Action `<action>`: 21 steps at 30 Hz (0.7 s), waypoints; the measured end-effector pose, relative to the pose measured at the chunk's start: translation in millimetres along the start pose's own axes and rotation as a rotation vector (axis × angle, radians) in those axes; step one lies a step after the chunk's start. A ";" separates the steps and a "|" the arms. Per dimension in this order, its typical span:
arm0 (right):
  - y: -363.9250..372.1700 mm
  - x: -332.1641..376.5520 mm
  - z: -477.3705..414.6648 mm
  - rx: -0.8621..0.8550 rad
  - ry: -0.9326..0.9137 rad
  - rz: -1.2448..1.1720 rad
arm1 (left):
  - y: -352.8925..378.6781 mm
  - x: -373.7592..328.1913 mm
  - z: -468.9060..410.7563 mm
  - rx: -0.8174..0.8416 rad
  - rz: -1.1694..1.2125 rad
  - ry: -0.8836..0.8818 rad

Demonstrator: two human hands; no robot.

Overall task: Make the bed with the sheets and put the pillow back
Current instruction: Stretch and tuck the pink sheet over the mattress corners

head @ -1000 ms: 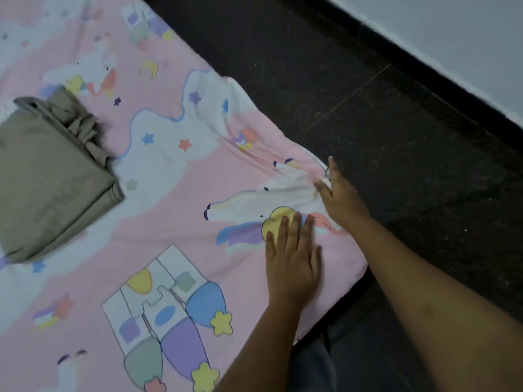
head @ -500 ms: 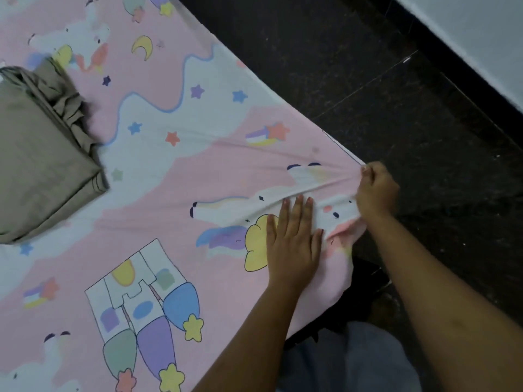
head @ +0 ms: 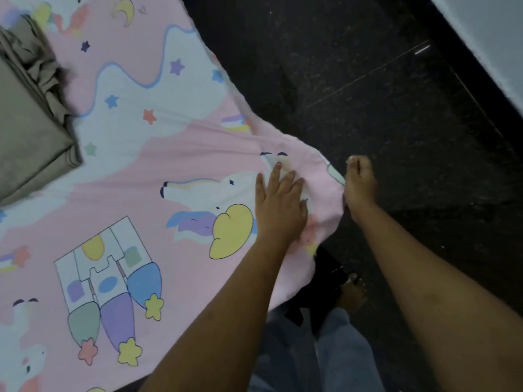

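Left hand (head: 278,202) pressing, right hand (head: 360,182) pinching, at the right corner of the pink unicorn sheet (head: 141,179).

Nearest, a bare foot (head: 351,292) stands on the dark floor (head: 396,108) by the bed's edge. The left hand lies flat on the sheet, fingers straight and slightly spread. Just right of it, the right hand's curled fingers pinch the sheet's edge above the floor (creases run toward that grip). The sheet covers the bed; far left, a folded olive cloth (head: 25,131) rests on it.
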State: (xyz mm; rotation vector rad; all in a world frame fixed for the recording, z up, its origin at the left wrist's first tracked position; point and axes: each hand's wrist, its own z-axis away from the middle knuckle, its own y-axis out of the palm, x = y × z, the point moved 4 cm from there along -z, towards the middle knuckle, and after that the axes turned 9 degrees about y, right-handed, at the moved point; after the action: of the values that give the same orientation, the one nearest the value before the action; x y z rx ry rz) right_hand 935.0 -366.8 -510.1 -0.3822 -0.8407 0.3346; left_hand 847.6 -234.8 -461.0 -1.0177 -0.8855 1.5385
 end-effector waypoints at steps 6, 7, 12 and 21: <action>-8.5 -76.0 35.0 0.320 0.448 -0.032 | -8.9 0.6 -1.4 0.046 -0.034 0.005; -6.8 -80.1 44.5 0.415 0.481 -0.029 | -9.7 0.4 -2.5 0.058 -0.047 0.004; 10.4 -75.5 77.1 0.757 0.508 0.040 | -5.4 -4.4 -8.9 0.195 -0.185 0.025; 4.0 -101.3 18.9 0.126 0.300 0.135 | -2.7 -24.0 -4.5 0.280 -0.258 0.096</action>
State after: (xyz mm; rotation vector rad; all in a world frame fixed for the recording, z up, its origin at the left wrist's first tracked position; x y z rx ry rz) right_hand 856.8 -403.3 -566.6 -0.3614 -0.4982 0.4409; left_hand 855.0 -257.8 -456.3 -0.7380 -0.6819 1.3390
